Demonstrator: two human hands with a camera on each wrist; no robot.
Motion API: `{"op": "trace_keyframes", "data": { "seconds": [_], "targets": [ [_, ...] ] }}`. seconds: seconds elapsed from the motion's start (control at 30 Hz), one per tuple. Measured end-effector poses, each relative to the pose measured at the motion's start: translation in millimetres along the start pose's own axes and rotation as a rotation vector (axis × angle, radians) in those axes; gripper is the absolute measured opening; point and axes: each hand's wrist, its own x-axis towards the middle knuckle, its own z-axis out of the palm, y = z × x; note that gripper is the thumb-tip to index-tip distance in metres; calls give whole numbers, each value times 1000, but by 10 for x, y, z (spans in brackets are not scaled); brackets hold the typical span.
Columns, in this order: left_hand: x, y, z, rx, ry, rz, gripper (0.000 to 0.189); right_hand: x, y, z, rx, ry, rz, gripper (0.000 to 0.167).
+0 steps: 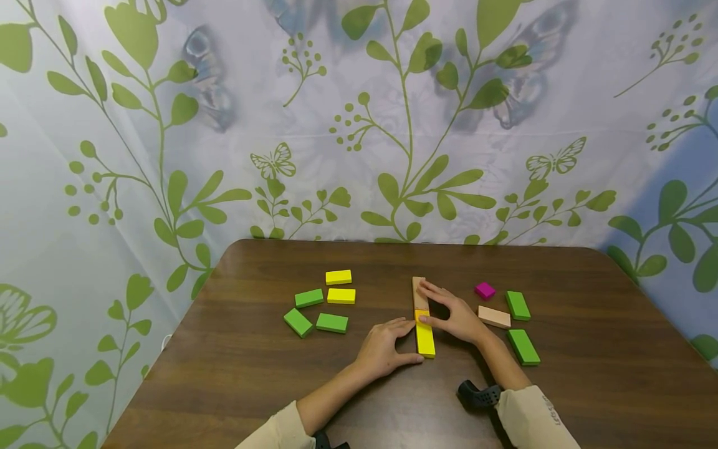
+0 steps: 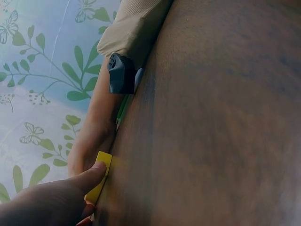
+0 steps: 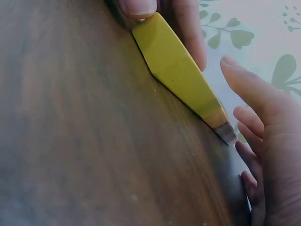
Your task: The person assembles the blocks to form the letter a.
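Observation:
In the head view a yellow block (image 1: 425, 340) and a plain wooden block (image 1: 417, 293) lie end to end in a line on the table. My left hand (image 1: 380, 349) pinches the yellow block, thumb on its near end and fingers along its left side; the left wrist view shows that thumb against the yellow block (image 2: 99, 176) too. Over the right side of the line is my right hand (image 1: 460, 318), fingers extended near the wooden block. From the right wrist, its thumb (image 3: 237, 75) appears apart from the yellow block (image 3: 174, 66), with fingertips by the line's far end.
Left of the hands lie several green blocks (image 1: 332, 322) and two yellow blocks (image 1: 341, 296). To the right are a magenta block (image 1: 485, 290), another plain wooden block (image 1: 494, 317) and two green blocks (image 1: 523, 347). A patterned curtain (image 1: 314, 125) hangs behind the brown table (image 1: 269, 380).

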Motion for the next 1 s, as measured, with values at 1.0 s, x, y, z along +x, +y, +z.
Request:
{"op": "trace_keyframes", "data": {
  "seconds": [1.0],
  "targets": [
    [158, -337, -476, -154, -56, 6, 38, -146, -62, 46, -80, -31, 31, 69]
  ]
}}
